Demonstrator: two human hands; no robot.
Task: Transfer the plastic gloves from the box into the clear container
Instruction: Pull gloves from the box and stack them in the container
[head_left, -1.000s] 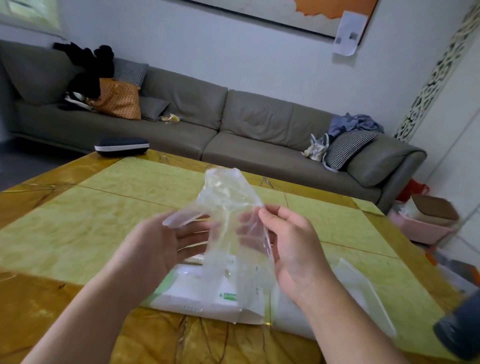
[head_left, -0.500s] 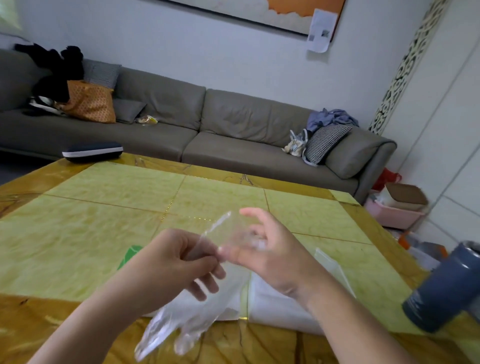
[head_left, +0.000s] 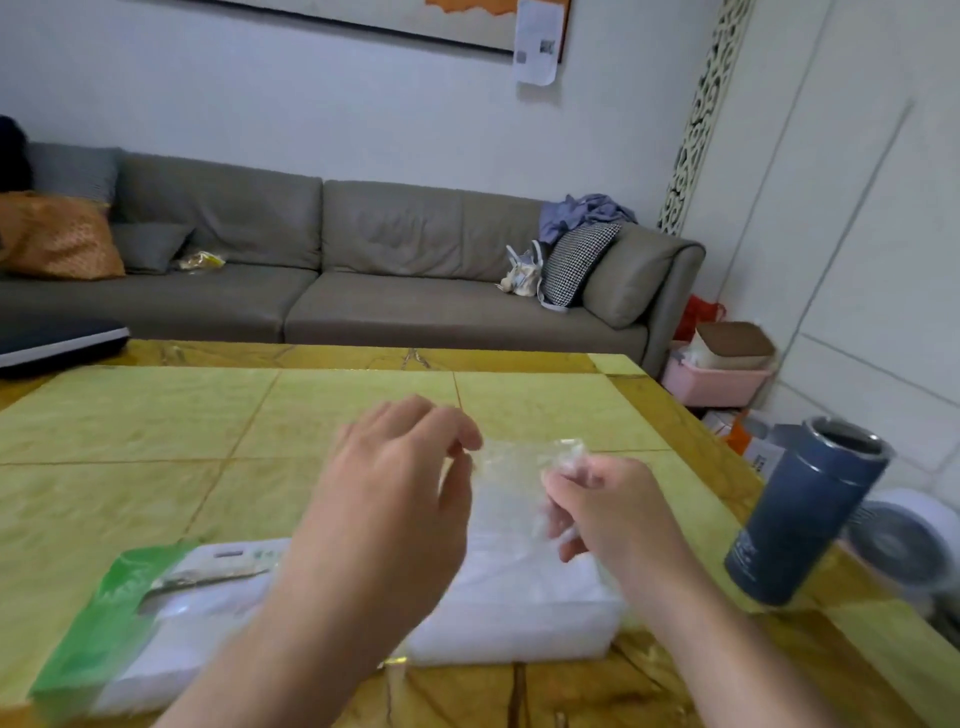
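Transfer step: the thin transparent plastic glove (head_left: 524, 467) hangs pinched between left hand (head_left: 400, 478) and right hand (head_left: 597, 504), above the clear rectangular container (head_left: 519, 618) beside the green-and-white box (head_left: 130, 613). Next, probably, lowering it inside.

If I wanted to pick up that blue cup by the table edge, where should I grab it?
Probably around the middle of the blue cup, coming from its left side, over the table. It is a tall, round, upright tumbler, so a hand can wrap around it. Its right side stands near the table edge, so pushing from the left could tip it off.
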